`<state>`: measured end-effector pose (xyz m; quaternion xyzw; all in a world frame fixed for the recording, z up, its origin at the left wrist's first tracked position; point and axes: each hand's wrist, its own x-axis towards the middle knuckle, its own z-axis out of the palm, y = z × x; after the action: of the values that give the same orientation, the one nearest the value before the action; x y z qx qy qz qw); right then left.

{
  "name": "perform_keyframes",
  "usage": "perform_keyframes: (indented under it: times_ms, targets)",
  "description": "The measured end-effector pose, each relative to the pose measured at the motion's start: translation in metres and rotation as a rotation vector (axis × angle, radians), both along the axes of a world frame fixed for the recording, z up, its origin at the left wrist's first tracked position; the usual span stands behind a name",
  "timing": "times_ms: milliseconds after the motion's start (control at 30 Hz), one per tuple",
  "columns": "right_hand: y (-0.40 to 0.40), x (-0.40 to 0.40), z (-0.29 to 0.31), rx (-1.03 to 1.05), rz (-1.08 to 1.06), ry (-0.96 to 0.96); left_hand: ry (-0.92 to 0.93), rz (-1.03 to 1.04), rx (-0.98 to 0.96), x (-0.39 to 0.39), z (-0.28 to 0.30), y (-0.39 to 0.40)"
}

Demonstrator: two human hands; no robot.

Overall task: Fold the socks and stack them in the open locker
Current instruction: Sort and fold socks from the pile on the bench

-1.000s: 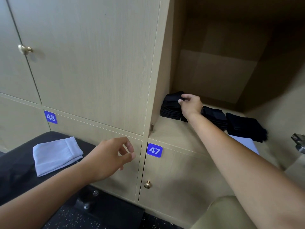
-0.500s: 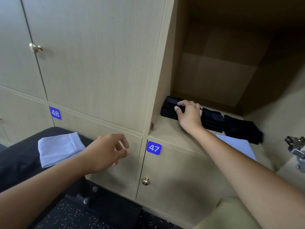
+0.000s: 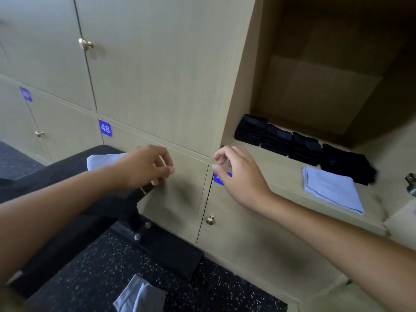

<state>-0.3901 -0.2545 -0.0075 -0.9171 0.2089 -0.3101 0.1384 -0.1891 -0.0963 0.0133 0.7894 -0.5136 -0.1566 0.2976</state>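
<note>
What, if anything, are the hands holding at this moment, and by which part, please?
Nothing is held. The left hand and right hand hang in front of the locker doors, fingers loosely curled around nothing.

Locker room, numbered wooden lockers, speckled rubber floor

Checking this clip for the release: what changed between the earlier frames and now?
The right hand let go of the leftmost black sock stack and drew back out of the open locker, now empty. The left hand stays empty over the bench. The light folded sock in the locker stayed put.
</note>
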Motion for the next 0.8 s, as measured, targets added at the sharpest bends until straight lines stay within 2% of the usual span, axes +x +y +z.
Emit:
perform_keyframes:
  times_ms: [200, 433, 667, 800]
  targets:
    - [0.038, 0.030, -0.025, 0.025, 0.183, 0.132, -0.031, 0.078, 0.005, 0.024, 0.003, 0.032]
    - [0.073, 0.089, -0.072, 0.211, 0.307, 0.309, 0.036, 0.208, 0.028, 0.057, -0.001, 0.068]
    - [0.101, 0.114, -0.187, 0.372, 0.337, 0.678, 0.145, 0.141, 0.035, 0.062, -0.008, 0.077]
    - [0.106, 0.127, -0.246, 0.467, 0.338, 0.777, 0.169, 0.078, 0.074, 0.055, -0.013, 0.076]
